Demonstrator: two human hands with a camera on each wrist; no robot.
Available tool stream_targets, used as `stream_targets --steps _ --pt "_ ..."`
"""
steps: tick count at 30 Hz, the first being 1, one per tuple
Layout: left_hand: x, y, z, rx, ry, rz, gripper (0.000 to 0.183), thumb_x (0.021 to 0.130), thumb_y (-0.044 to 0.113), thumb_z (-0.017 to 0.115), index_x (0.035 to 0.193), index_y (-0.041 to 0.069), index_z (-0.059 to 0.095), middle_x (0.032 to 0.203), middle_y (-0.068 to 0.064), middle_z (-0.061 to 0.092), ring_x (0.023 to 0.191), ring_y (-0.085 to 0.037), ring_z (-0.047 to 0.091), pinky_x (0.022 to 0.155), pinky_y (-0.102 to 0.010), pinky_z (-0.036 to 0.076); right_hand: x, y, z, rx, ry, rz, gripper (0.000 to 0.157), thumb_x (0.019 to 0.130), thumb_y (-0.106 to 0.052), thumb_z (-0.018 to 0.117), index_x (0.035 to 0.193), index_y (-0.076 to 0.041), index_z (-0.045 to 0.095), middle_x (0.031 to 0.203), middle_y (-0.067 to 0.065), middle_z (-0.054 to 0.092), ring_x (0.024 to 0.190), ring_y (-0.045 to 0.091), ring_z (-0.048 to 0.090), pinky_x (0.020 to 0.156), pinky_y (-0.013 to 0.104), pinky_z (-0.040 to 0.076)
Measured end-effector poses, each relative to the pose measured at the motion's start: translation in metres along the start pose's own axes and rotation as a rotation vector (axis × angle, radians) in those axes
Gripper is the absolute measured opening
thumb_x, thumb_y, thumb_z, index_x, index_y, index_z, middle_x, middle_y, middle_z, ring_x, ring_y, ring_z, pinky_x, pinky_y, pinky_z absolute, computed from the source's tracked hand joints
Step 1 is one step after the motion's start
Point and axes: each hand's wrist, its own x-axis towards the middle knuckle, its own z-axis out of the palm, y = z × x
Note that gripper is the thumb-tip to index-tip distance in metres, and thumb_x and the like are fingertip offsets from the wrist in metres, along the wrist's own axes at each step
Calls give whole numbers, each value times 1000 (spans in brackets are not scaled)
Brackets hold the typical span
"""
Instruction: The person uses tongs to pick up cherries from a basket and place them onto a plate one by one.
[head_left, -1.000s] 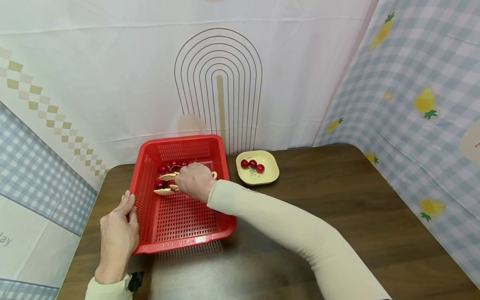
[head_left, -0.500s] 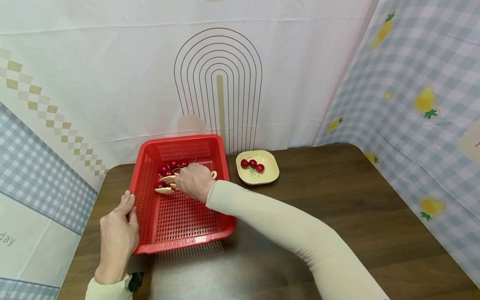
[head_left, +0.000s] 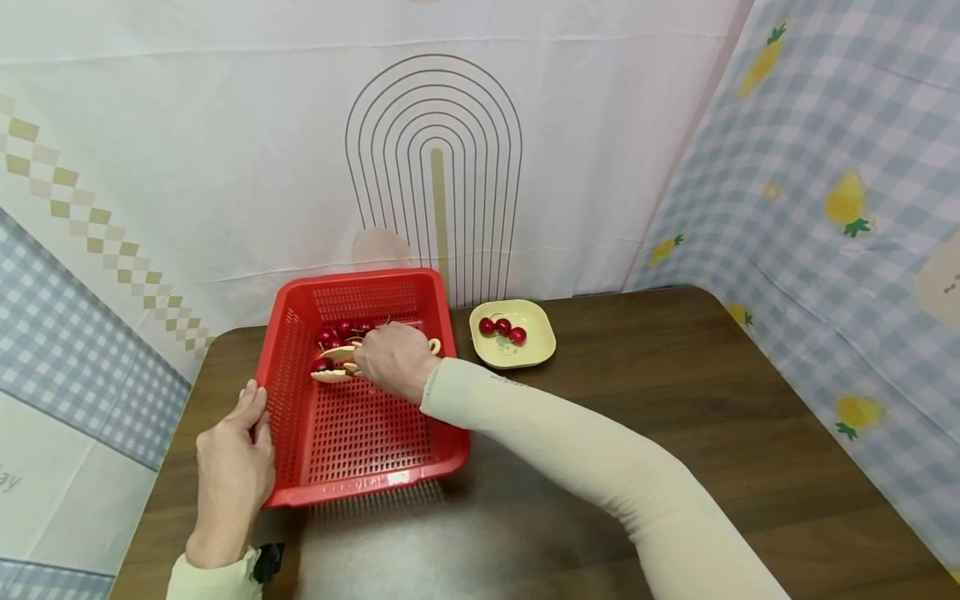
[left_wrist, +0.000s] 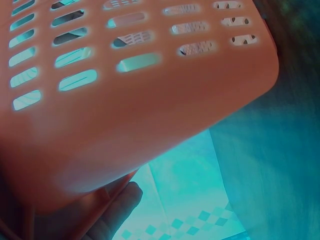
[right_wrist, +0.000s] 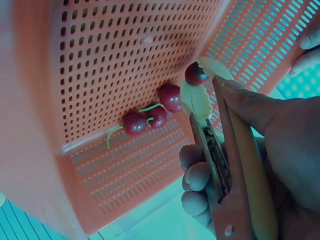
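Observation:
Inside a red perforated basket (head_left: 371, 450), several dark red cherries (head_left: 345, 328) with green stems lie near its far left part. My right hand (head_left: 397, 360) holds cream-tipped tongs (right_wrist: 240, 170) in there, thumb on one arm and curled fingers around the other. One cherry (right_wrist: 196, 73) sits between the scalloped tips, seen in the right wrist view; whether both tips press it is unclear. At the basket's left side, my left hand (head_left: 236, 454) grips the rim. A finger (left_wrist: 125, 202) shows under that rim in the left wrist view.
Right of the basket stands a small pale yellow dish (head_left: 538, 346) with 3 cherries (head_left: 503, 326) in it. Everything rests on a dark wooden table (head_left: 637, 367). A white patterned cloth (head_left: 585, 167) hangs behind, and checked cloth (head_left: 795, 275) borders the right side.
The tong tips have drawn closer together around the cherry and shifted slightly toward the basket's far side. My left hand keeps its place on the rim.

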Motion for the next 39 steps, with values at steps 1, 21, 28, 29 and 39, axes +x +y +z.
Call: stream_targets --steps 1,21,28,29,39 --pt "0 0 0 1 1 1 38 98 -3 60 136 -3 60 143 -18 56 131 -42 57 103 -61 49 -1 1 0 3 0 2 36 106 -21 50 77 -26 71 77 -7 72 64 7 58 59 29 60" --pt "0 0 1 -1 3 3 38 98 -3 59 136 -3 61 142 -19 56 130 -43 57 102 -62 48 -19 10 -10 -11 74 -39 30 105 -24 53 87 -23 77 86 -5 76 72 11 69 67 29 63" --pt "0 0 0 3 11 6 37 98 -2 59 135 -3 62 142 -18 56 130 -42 58 103 -61 49 -25 14 -10 17 75 -40 32 105 -37 55 92 -21 78 90 -4 77 78 14 72 72 30 63" --pt "0 0 0 3 10 5 37 98 -2 59 135 -3 61 142 -18 56 130 -41 58 103 -61 49 -26 15 -10 16 77 -43 32 105 -38 55 92 -21 78 91 -5 77 79 14 72 73 30 63" --pt "0 1 -1 -1 3 -8 38 98 -3 59 136 -3 61 143 -17 56 131 -41 57 103 -61 48 -39 26 -13 11 81 -54 28 104 -36 58 97 -20 80 96 -5 77 83 11 71 79 27 62"
